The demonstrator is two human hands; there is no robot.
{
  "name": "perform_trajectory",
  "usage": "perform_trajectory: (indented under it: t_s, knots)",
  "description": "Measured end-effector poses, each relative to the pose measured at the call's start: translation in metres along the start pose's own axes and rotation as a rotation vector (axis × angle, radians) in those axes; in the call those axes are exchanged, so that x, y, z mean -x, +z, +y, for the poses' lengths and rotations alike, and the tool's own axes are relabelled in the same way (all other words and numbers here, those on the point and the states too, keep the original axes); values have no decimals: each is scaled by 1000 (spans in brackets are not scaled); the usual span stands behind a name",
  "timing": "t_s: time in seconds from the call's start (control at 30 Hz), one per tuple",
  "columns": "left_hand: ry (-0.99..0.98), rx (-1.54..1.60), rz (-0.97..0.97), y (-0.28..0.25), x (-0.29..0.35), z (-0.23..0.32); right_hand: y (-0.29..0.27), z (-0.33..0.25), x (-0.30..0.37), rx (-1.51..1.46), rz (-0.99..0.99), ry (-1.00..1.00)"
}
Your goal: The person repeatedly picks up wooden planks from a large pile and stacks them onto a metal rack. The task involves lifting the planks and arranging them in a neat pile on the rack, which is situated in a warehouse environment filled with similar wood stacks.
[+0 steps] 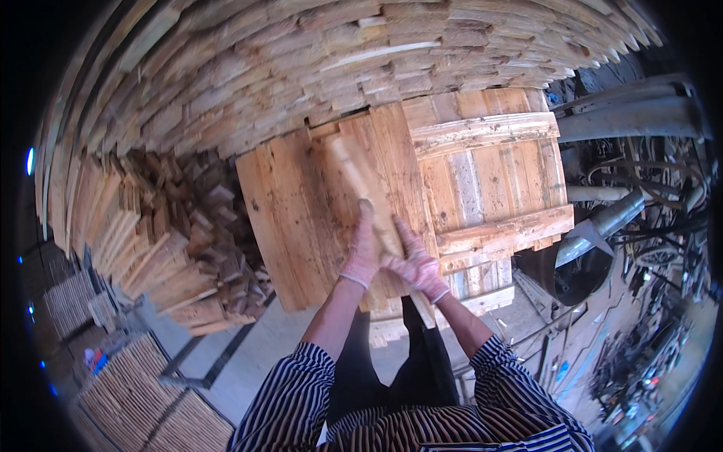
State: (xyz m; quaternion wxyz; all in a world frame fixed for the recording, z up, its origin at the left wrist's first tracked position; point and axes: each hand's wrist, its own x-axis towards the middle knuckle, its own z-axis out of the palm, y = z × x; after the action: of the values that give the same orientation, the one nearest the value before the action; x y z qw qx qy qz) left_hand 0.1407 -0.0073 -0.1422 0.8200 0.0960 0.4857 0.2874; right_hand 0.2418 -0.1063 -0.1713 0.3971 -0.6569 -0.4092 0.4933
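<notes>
A narrow wooden slat (pixel 352 167) slants over the bench-high wooden boards in front of me, its far end blurred by motion. My left hand (pixel 363 245), in a pinkish knit work glove, grips the slat along its left side. My right hand (pixel 418 262), gloved the same way, is closed round it from the right, nearer to me. Beneath the slat lie wide planks (pixel 286 211) side by side, some with dark specks. To their right is a panel of boards (pixel 493 184) with two raised crosspieces.
A tall stack of lumber (pixel 316 68) rises behind the planks. Loose wood offcuts (pixel 199 233) are heaped at the left, above a dark metal frame (pixel 218 346). Bundled slats (pixel 143 392) lie at the lower left. A metal duct (pixel 602 226) and scattered scrap stand at the right.
</notes>
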Motion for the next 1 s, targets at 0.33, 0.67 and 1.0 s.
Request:
perform_trajectory:
  t_s: [0.33, 0.67, 1.0]
  knots:
    - [-394, 652, 419, -136, 94, -174, -96, 27, -74, 779, 338, 155]
    - [-287, 864, 294, -108, 44, -128, -86, 18, -88, 749, 441, 188]
    - [-757, 951, 77, -173, 46, -125, -62, 41, -83, 835, 542, -16]
